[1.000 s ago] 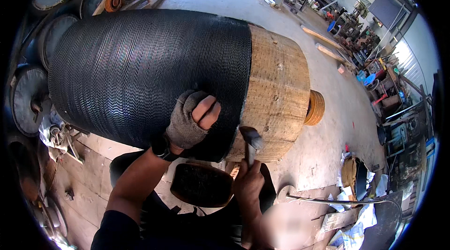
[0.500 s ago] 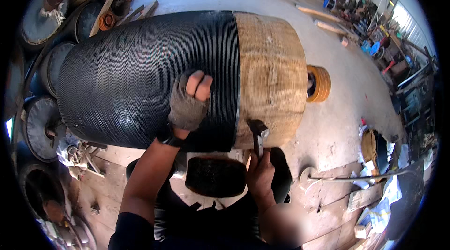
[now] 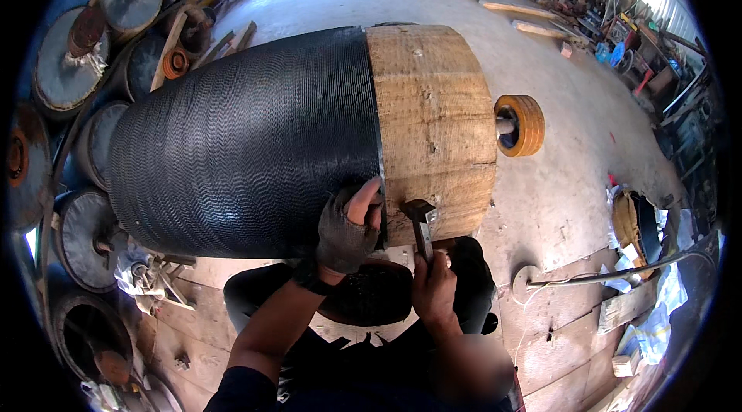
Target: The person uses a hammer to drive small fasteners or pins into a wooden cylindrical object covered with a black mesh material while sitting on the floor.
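A large drum lies in front of me. Its left part is covered by a black, finely ridged winding (image 3: 247, 141); the right part is bare tan wood (image 3: 433, 118). My left hand (image 3: 348, 233), in a grey glove with bare fingertips, is at the winding's near right edge. Its fingers are bent together there; what they pinch, if anything, is hidden. Bare, my right hand (image 3: 437, 288) grips a hammer (image 3: 423, 233) by its handle. The hammer's dark head is up against the near side of the wood, a little right of my left hand.
An orange grooved wheel (image 3: 527, 126) sits on the shaft at the drum's right end. Between my legs stands a dark container (image 3: 371, 296). Several large rollers (image 3: 89, 242) are stacked at left. Planks (image 3: 522, 10) lie far right; a bar on a round base (image 3: 525, 282) stands nearer.
My left hand has come right and nearer, from the middle of the black winding to its edge. The drum appears turned, showing a different stretch of wood. My right hand still grips the hammer.
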`<state>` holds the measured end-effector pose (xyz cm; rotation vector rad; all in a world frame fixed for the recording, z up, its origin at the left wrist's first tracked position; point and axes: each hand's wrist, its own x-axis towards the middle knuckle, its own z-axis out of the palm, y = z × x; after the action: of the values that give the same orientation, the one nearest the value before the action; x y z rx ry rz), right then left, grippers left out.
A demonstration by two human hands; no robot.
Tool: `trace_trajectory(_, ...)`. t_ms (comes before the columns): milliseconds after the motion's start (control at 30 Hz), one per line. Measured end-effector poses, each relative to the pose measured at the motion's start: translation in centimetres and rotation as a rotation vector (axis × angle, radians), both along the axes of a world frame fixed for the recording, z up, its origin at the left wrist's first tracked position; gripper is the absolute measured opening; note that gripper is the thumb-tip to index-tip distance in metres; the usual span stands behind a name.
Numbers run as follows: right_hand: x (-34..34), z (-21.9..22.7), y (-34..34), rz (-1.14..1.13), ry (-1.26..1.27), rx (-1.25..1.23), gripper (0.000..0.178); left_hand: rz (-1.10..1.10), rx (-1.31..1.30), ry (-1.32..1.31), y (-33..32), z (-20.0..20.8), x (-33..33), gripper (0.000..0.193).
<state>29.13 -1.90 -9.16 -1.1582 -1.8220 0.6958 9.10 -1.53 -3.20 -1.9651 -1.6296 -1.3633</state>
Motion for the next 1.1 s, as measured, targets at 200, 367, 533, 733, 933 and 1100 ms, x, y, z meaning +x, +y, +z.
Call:
trace_trajectory(200,-0.4,1.2,-0.3,0.007,0.025,-0.079,0.017,0.018,-0.139,0.077,0.0,2.8,0.0,0.054)
trace_trajectory(367,-0.5,0.8,0.0,0.021,0.013,0.005,0.017,0.041,-0.182,0.131,1.0,3.2,0.2,0.055)
trace_trajectory(533,-0.9,2.2,0.0,0.01,0.018,-0.028,0.017,0.06,-0.197,0.105,1.6,2.9,0.7,0.062)
trace_trajectory(733,-1.0,2.8,-0.1,-0.006,0.006,-0.057,0.016,0.132,-0.144,0.18,2.4,2.4,1.3,0.071)
trace_trajectory(933,-0.9,3.2,0.3,-0.002,0.021,-0.017,0.018,0.147,-0.149,0.169,2.7,1.2,1.1,0.079)
trace_trajectory(1100,-1.1,3.6,1.3,0.028,-0.181,-0.15,0.019,0.132,-0.137,0.203,2.6,2.0,1.1,0.085)
